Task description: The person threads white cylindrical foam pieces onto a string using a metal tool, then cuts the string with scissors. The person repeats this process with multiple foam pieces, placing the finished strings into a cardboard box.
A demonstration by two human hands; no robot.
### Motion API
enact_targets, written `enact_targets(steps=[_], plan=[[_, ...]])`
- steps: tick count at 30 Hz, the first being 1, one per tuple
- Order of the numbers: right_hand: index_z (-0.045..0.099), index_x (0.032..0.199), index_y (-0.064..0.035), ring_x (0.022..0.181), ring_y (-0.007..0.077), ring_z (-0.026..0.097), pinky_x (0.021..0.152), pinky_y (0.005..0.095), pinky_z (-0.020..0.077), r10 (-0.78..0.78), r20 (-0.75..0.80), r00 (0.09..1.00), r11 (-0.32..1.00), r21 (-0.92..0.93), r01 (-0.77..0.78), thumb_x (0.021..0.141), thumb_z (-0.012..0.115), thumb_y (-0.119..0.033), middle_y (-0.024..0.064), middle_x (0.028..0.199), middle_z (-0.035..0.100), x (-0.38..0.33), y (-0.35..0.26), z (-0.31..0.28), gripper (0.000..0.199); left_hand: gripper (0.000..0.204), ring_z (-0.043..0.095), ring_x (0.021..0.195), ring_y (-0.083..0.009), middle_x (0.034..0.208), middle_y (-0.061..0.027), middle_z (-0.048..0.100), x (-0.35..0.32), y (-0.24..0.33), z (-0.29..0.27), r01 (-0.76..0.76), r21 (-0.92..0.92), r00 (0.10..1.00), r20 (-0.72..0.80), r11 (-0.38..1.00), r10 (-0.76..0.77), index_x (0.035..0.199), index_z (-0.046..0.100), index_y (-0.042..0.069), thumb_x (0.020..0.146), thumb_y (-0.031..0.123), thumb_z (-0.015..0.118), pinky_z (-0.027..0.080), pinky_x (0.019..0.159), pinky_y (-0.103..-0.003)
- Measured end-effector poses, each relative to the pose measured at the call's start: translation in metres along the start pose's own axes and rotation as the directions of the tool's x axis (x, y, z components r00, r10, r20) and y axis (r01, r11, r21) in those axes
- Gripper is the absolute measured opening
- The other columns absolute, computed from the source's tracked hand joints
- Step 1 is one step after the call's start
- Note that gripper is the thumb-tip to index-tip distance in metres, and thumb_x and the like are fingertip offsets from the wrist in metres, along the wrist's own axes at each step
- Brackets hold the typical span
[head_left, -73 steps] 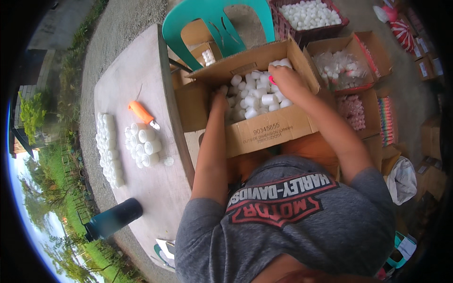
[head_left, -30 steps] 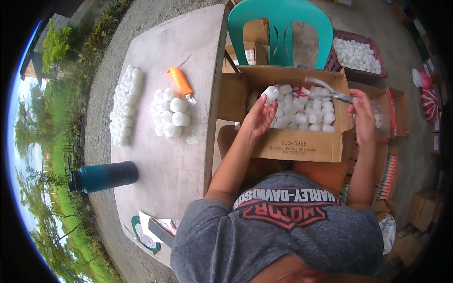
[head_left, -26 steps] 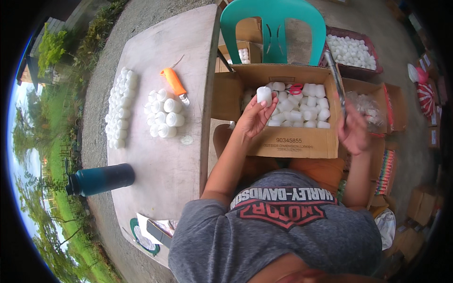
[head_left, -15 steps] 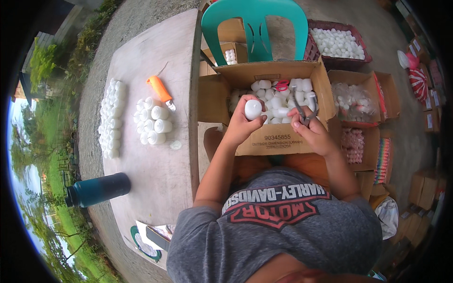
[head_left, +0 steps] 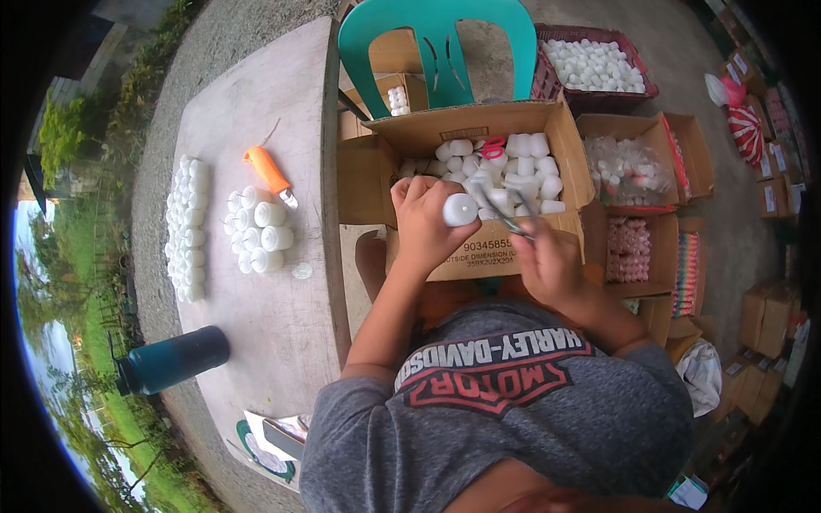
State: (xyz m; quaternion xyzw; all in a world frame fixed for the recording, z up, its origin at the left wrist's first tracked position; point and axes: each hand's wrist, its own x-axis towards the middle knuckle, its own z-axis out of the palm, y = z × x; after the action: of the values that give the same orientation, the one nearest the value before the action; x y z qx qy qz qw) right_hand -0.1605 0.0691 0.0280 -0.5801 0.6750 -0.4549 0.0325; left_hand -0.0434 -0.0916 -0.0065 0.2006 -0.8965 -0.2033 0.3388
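My left hand [head_left: 425, 221] is closed around a white candle [head_left: 460, 209], its round end turned up with a small tip at the middle. Close by on the right, my right hand [head_left: 552, 263] grips a grey scissor-like tool [head_left: 513, 221]. Its blades are smeared by motion and lie just right of the candle; whether they touch it I cannot tell. Both hands are over the near side of a cardboard box [head_left: 479, 117] filled with loose white candles [head_left: 518, 167]. On top of these lie scissors with pink-red handles [head_left: 493, 148].
To the left, a pale table [head_left: 295, 94] bears two groups of white candles [head_left: 261, 235], an orange-handled tool [head_left: 268, 169] and a dark blue bottle [head_left: 175, 361]. A green chair [head_left: 436, 43] stands beyond the box. A dark red crate [head_left: 590, 98] and open cartons [head_left: 641, 222] are at right.
My left hand has turned, its back now facing up more, with the candle still in it. My right hand has moved lower and tilted the tool toward the candle. The whole view has shifted slightly.
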Motion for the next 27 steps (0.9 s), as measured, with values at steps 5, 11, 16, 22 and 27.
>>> enact_targets(steps=[5,11,16,22,27], plan=[[0.051,0.091,0.0008,0.046,0.0285,0.055,0.043,0.0378,0.0422,-0.137,-0.04,0.99,0.99,-0.049,0.135,0.085,0.057,-0.009,0.0115,0.059,0.054,-0.004,0.003,0.006,0.013,0.032,0.053,0.083,-0.0237,0.078,-0.0033,0.058,0.001,0.006,-0.002,-0.078,0.051,0.997,0.022,0.996,0.077,0.081,0.059,0.012,0.053,0.019,0.074,0.031,0.088,-0.04],[0.052,0.089,0.0002,0.046,0.0311,0.056,0.043,0.0392,0.0423,-0.198,-0.203,0.959,0.979,0.014,0.205,0.086,0.058,-0.012,0.0111,0.052,0.052,-0.008,0.009,0.018,0.015,0.036,0.054,0.086,-0.0211,0.076,-0.0009,0.06,0.002,0.015,-0.007,-0.067,0.045,0.998,-0.004,0.997,0.067,0.082,0.058,0.013,0.053,0.024,0.077,0.03,0.091,-0.042],[0.05,0.091,0.0009,0.046,0.033,0.056,0.043,0.0409,0.0429,-0.004,-0.107,0.994,0.993,0.118,0.016,0.088,0.056,-0.015,0.0124,0.051,0.052,-0.01,0.014,0.018,0.018,0.035,0.056,0.086,-0.0198,0.078,-0.0022,0.06,-0.001,0.006,-0.005,-0.015,0.125,0.997,0.082,0.992,0.005,0.082,0.059,0.012,0.055,0.025,0.077,0.029,0.091,-0.043],[0.049,0.09,0.001,0.046,0.0331,0.056,0.041,0.0401,0.0406,0.106,-0.001,0.994,0.99,0.094,-0.105,0.091,0.052,-0.015,0.0137,0.052,0.053,-0.011,0.023,0.022,0.016,0.039,0.053,0.089,-0.0231,0.084,-0.0033,0.059,0.0,0.007,-0.006,0.008,0.092,0.991,0.134,0.996,-0.02,0.085,0.058,0.012,0.054,0.026,0.076,0.028,0.091,-0.043],[0.051,0.091,0.0007,0.048,0.0299,0.056,0.044,0.0369,0.0402,0.162,0.054,0.985,0.97,0.174,-0.169,0.093,0.049,-0.014,0.0134,0.055,0.052,-0.021,0.03,0.028,0.015,0.045,0.048,0.095,-0.0304,0.096,-0.0094,0.053,0.014,0.044,-0.01,-0.024,0.094,0.99,0.14,0.995,0.011,0.095,0.055,0.008,0.055,0.015,0.075,0.031,0.087,-0.041]])
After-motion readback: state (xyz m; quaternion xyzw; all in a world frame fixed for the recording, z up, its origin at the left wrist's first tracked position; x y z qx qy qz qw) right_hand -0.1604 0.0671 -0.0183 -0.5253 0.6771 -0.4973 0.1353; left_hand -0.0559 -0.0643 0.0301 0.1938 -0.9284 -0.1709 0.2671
